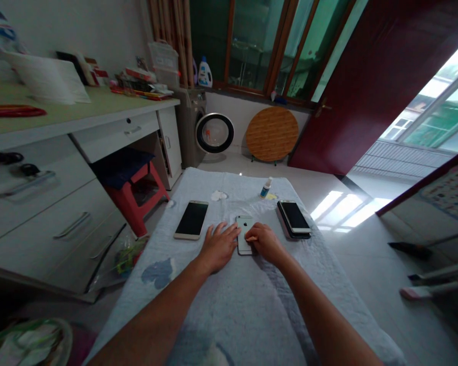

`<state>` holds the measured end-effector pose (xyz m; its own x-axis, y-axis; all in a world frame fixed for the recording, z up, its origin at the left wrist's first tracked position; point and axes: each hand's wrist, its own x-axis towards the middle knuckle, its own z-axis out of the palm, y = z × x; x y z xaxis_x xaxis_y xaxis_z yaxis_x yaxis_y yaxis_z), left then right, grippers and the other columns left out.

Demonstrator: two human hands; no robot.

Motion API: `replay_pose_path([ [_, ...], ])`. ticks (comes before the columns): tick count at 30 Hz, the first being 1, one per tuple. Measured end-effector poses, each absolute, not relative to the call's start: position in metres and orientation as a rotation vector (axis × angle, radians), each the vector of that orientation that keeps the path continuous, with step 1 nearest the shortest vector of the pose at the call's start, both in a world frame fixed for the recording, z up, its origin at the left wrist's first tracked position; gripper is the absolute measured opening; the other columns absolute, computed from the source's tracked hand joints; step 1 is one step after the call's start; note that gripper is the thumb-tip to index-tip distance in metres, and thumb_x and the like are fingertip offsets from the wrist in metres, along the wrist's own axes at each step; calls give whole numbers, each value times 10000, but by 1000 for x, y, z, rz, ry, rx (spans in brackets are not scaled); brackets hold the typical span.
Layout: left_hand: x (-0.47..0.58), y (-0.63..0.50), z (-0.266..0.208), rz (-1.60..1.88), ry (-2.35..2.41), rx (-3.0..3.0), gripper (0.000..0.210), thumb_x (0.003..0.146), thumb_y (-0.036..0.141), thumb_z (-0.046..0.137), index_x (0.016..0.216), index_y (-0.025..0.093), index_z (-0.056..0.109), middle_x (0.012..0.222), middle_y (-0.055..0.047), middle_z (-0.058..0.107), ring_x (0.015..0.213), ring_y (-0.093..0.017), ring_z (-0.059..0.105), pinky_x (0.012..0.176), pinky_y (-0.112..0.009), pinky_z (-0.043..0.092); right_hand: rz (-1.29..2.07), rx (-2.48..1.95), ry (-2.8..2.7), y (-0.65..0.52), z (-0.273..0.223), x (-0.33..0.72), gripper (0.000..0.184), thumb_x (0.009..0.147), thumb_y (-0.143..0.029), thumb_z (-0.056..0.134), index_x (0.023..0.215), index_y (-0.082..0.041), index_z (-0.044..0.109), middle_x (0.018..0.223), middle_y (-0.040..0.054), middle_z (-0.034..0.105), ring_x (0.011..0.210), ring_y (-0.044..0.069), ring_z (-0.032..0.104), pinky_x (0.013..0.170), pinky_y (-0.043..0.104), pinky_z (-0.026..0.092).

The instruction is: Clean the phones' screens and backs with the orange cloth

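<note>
A silver smartphone point(245, 223) lies back side up on the cloth-covered table, its apple logo showing. My left hand point(221, 246) rests flat beside it with fingers spread, the fingertips at the phone's left edge. My right hand point(267, 243) is closed over the phone's right side. Between its fingers, against the phone's back, shows a small orange-tan piece point(252, 238), too small to name. A larger gold-edged smartphone point(192, 219) lies screen up to the left. On the right, a white smartphone point(294, 216) lies on top of a dark flat case or phone point(283, 219).
A small spray bottle point(266, 188) stands near the far edge of the table point(229, 315). To the left are a white desk point(110, 117) and a red stool point(139, 198). Beyond stand a washing machine with its door point(215, 133) open and a round wooden board point(272, 134).
</note>
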<state>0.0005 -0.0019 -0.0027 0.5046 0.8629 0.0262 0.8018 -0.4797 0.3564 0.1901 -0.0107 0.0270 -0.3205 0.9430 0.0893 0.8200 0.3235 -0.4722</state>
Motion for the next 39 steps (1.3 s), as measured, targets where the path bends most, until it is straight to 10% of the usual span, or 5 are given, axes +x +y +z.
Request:
replay_pose_path([
  [39,-4,6,-4,354,1356,2468,422,926,449,441,1341,376,466,1467,71,429,1334,-272,342,1083,-464,229,348,-1548,-2430,-44,23,160,107,853,-166,610,929,-205,675,886,38,568,835,164,500,768,266,354],
])
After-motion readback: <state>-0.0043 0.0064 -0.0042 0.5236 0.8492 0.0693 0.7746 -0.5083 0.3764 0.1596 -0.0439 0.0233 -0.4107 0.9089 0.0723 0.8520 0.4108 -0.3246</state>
